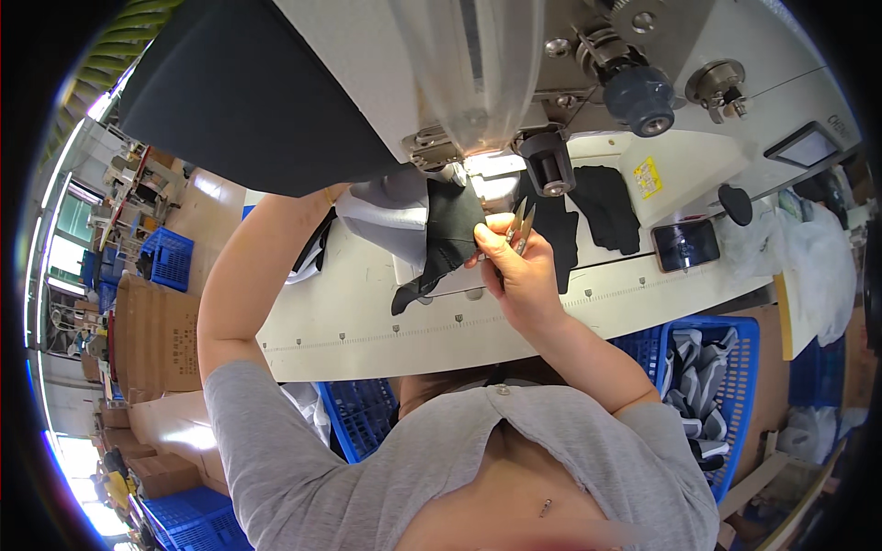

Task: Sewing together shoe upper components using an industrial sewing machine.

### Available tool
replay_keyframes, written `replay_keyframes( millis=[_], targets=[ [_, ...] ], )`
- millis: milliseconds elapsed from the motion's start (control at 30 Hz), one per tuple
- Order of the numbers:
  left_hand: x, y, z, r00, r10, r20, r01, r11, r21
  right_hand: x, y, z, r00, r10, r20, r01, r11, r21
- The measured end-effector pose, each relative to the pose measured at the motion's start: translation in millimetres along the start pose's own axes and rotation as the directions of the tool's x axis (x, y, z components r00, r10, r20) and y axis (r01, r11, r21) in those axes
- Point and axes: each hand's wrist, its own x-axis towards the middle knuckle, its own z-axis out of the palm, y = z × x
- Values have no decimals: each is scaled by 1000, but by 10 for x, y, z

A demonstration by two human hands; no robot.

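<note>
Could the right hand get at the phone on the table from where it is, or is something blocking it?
Probably yes. The phone lies flat on the table, off to the right hand's right, with bare tabletop between. But that hand holds thread snips and pinches the black fabric piece.

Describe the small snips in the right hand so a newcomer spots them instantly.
Start at the white sewing machine over the pale table. Just below its needle area, the right hand pinches a black fabric piece at its edge. The thread snips poke up from that hand: two thin, pale metallic blades in a narrow V, unlike the soft black pieces nearby.
</note>
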Motion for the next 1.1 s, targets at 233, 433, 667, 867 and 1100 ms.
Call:
replay_keyframes(
  millis=[233, 433, 667, 867, 1100],
  targets=[
    [-33, -10, 27, 984, 126, -125, -110, 985, 134, -41, 3, 13, 1000, -16, -2, 16, 1000, -1],
    [-67, -62, 24, 948, 240, -210, -183, 949, 256, -45, 3, 1, 1000, 5, 4, -5, 1000, -4],
    [14, -227, 42, 888, 360, -285, -242, 895, 374, -27, 3, -15, 1000, -14, 8, 14, 999, -28],
    [-103, -573, -459, 816, 465, -344, -268, 831, 486, -13, -17, 61, 993, -115, 30, 118, 980, -158],
    [-741, -100, -230, 657, 618, -432, -319, 747, 584, -39, -31, 66, 991, -131, 9, 128, 944, -304]
  ],
)
